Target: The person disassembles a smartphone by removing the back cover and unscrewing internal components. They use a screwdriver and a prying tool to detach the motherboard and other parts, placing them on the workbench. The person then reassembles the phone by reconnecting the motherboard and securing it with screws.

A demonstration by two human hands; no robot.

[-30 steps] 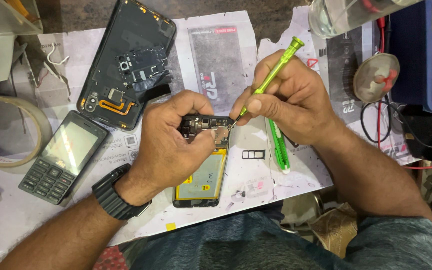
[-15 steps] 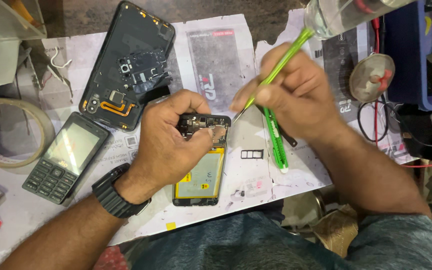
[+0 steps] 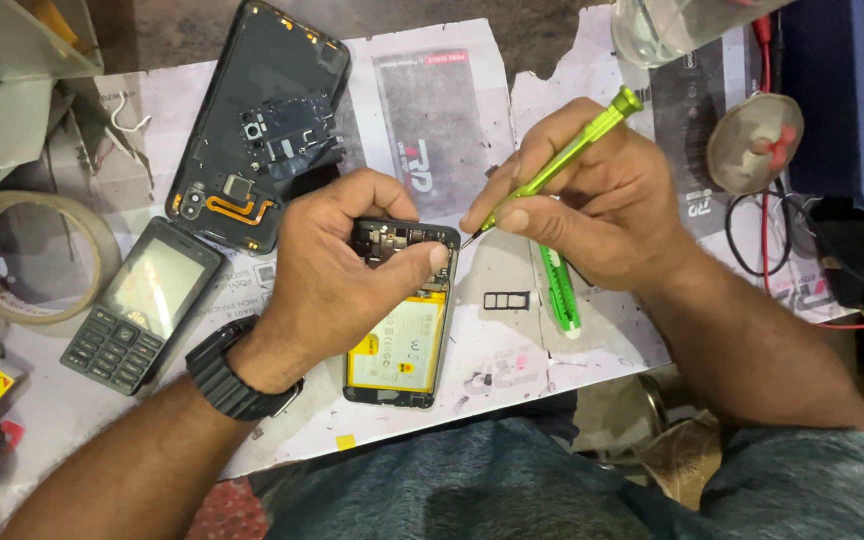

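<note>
My left hand (image 3: 337, 270) pins the opened smartphone (image 3: 402, 315), long axis running toward me, while my right hand (image 3: 592, 200), closed around the green screwdriver (image 3: 552, 170), angles its tip leftward into the top edge

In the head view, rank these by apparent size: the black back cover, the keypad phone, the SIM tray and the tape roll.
Largest to smallest:
1. Back cover
2. Tape roll and keypad phone: too alike to rank; the roll is cut off at the left edge.
3. SIM tray, by far the smallest.
</note>
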